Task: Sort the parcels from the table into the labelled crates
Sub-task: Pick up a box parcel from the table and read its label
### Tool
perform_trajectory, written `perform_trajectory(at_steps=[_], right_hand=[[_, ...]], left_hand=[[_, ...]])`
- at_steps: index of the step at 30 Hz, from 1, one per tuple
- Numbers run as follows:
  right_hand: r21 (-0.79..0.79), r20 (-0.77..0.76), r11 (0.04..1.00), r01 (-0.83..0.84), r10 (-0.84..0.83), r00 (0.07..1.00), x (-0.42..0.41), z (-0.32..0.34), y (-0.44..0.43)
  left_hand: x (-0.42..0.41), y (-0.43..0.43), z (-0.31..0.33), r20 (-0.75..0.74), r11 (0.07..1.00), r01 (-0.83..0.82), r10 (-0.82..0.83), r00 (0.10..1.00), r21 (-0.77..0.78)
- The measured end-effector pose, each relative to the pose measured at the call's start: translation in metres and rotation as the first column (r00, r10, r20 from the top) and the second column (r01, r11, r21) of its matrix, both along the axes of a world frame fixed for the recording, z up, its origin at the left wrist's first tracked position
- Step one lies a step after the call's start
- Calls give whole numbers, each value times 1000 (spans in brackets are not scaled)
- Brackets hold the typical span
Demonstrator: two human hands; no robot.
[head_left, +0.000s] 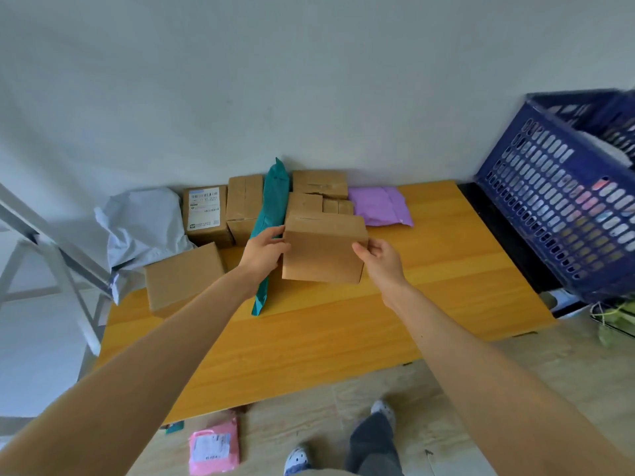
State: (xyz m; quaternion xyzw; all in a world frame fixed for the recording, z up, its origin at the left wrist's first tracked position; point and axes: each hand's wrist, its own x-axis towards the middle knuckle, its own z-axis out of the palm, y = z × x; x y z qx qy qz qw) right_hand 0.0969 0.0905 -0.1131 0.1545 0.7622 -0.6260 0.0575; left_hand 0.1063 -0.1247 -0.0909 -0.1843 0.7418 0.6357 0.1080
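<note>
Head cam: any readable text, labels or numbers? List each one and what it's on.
Nothing is sharp enough to quote.
labelled box, at the back left: white shipping label with barcode and print lines, too blurred to read.
pink mailer, on the floor: white label, print too blurred to read.
held box: no print on the faces showing.
blue crate: no readable label on the side showing.

Plain brown cardboard box [324,250] was held at both ends over the worktop [309,338]. Long teal mailer [271,214] just left of it, purple mailer [381,206] behind-right, blue slotted crate [556,207] well off right.
</note>
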Motion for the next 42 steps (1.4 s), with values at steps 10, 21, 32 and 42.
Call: perform_trajectory(at_steps=[10,21,32,42], right_hand=[[46,-78,991,129,-125,989,-14,50,-1],[-268,25,963,26,-20,999,-29,80,-13],[-406,-31,911,-74,67,997,-34,94,-20],[-313,-122,934,-174,143,982,-27,95,-14]], left_hand=[[-5,7,56,-94,989,-9,23,995,147],[-14,-17,77,-132,998,-37,44,990,54],[-22,-27,92,-128,992,-82,94,987,99],[-24,-20,104,-275,987,-30,73,959,156]])
